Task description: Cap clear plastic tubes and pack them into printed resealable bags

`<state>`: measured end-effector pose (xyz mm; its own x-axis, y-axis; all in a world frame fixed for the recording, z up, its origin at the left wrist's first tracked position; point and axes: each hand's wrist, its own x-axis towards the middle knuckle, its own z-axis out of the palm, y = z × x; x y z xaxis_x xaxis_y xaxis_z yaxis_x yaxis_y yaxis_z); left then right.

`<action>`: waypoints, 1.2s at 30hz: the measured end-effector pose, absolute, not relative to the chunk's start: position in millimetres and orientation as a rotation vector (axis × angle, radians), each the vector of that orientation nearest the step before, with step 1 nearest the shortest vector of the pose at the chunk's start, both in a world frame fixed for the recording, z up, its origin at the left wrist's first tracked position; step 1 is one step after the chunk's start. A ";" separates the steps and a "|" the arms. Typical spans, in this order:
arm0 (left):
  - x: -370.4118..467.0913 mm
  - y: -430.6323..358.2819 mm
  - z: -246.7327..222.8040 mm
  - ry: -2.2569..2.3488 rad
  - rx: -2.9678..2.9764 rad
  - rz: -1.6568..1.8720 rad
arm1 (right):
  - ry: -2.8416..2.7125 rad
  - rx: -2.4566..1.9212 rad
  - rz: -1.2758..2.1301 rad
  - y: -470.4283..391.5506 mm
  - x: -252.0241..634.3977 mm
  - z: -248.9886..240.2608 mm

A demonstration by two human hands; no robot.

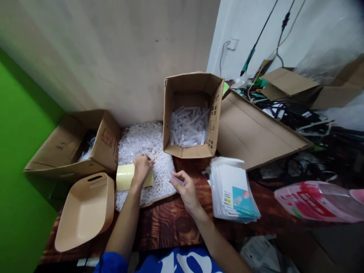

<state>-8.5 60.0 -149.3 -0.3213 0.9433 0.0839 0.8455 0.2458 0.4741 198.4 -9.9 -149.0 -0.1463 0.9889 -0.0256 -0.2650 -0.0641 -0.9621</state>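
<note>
A dark brown, wood-grained surface [182, 223] carries everything near the hands. At its far left sits an open brown cardboard box [109, 142]; a taller open brown cardboard carton [214, 119] stands beyond the surface's middle. A white, pebbly-looking layer with a brown edge [163, 176] lies between them, just beside a rounded beige plastic tub [82, 212]. Right of the layer is a stack of clear plastic packets with white and turquoise cards [234, 189]; further right lies a pink-and-red plastic bottle [313, 201].

The left hand [143, 167] is over a glossy pale-yellow rectangular sheet [124, 177], which lies on the layer; its fingers curl downward, and I cannot tell whether its grip pinches anything. The right hand [187, 189], near the layer's right edge, pinches a small translucent piece [178, 179] between thumb and fingers. Short translucent white plastic tubes [189, 127] lie jumbled inside the carton.
</note>
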 end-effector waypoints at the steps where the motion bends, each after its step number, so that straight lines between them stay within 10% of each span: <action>1: -9.2 59.8 -146.4 2.297 1.708 0.662 | -1.120 -0.995 1.393 -9.4 200.1 -149.2; 13: 17.8 -28.1 -104.5 1.418 2.082 1.246 | -1.356 -0.823 1.060 -11.7 211.7 -125.4; 36: 48.6 -54.9 -106.0 1.521 1.585 1.011 | -1.226 -0.843 1.377 -19.9 221.9 -141.4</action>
<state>48.6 -54.9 -106.0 0.0024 0.9980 0.0629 0.4443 -0.0574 0.8940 221.9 -19.9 -141.4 -0.1916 0.9720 0.1358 -0.2473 0.0860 -0.9651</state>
